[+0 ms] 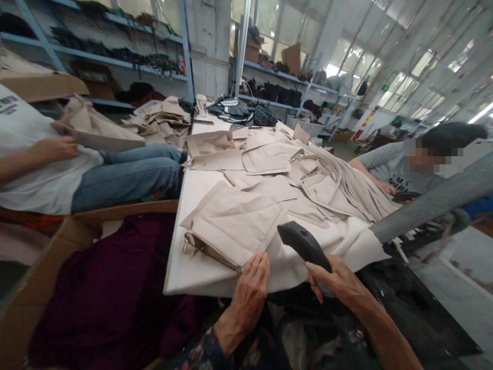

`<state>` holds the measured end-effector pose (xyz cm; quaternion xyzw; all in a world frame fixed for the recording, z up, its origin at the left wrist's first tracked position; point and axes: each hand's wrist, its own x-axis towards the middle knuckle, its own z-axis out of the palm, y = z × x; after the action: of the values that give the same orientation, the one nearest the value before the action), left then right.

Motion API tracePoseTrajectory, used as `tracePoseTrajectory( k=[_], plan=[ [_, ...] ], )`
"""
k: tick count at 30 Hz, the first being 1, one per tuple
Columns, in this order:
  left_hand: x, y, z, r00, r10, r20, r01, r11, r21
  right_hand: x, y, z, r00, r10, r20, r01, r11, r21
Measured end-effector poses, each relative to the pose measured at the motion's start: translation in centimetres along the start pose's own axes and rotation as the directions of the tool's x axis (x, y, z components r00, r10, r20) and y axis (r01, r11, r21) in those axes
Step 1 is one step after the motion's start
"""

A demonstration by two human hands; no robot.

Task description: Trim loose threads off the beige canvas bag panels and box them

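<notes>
My left hand [253, 280] lies with its fingers stretched flat along the near edge of a beige bag piece [241, 218]. A zipper [210, 249] runs along that piece's lower left side, with a metal fitting at its corner. Just to the right, my right hand [331, 277] is wrapped around a black curved hand tool [304, 241]. The tool's broad end points up and left, above the beige cloth on the table and apart from the bag piece. I cannot make out its exact kind.
More beige pieces [269, 154] and long beige strips [354, 180] cover the white table [175, 262]. A seated person [42, 149] handles beige material at left; another person [400, 159] works at right. A grey pole [431, 195] slants across the right. A carton [57, 257] holds purple cloth [111, 288].
</notes>
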<state>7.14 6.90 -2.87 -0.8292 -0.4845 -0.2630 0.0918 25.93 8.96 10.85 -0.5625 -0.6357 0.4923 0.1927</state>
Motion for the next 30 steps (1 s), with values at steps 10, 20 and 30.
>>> tracePoseTrajectory(
  k=[10,20,30],
  plan=[
    [-2.1,0.6,0.7,0.999,0.018,-0.049,-0.024,0.991,-0.135,-1.1,-0.5,4.0,0.987,-0.034,0.155,0.046,0.996,-0.072],
    [-2.7,0.9,1.0,0.986,0.039,-0.16,-0.087,0.949,-0.303,0.6,-1.4,5.8,0.982,-0.084,0.172,0.13,0.952,-0.278],
    [-3.8,-1.1,-2.8,0.921,-0.036,-0.388,-0.037,0.983,-0.178,2.0,-1.3,4.4,0.994,-0.086,-0.065,0.08,0.993,-0.088]
  ],
)
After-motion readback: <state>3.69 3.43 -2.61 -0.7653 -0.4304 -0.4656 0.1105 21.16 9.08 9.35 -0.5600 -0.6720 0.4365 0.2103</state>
